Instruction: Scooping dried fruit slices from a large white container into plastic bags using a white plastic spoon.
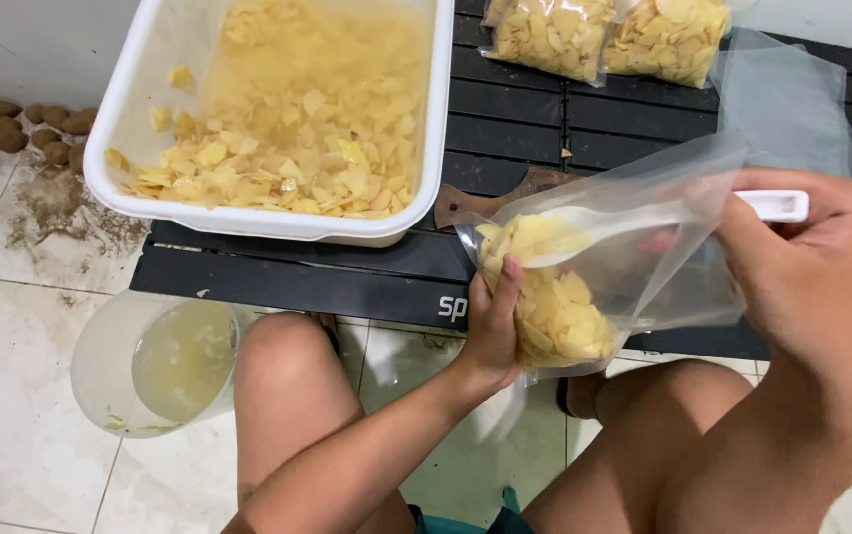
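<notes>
Slices of pale yellow chips fill the lower part of a clear plastic bag (584,287), which the left hand (493,331) grips from below, fingers wrapped around its bulging bottom. The right hand (821,267) is closed on the handle of a white spoon (643,220), whose long axis runs sideways, bowl inside the bag's mouth. The white tub (129,188) of chips rests on the black table (525,129), up and left of both hands, nearer the left.

I see a big white tub (129,188) of yellow chips in water on a black table (535,119). Two full bags (604,35) sit behind. Brown lumps (11,133) lie on the floor, near a cloudy bucket (110,356).
</notes>
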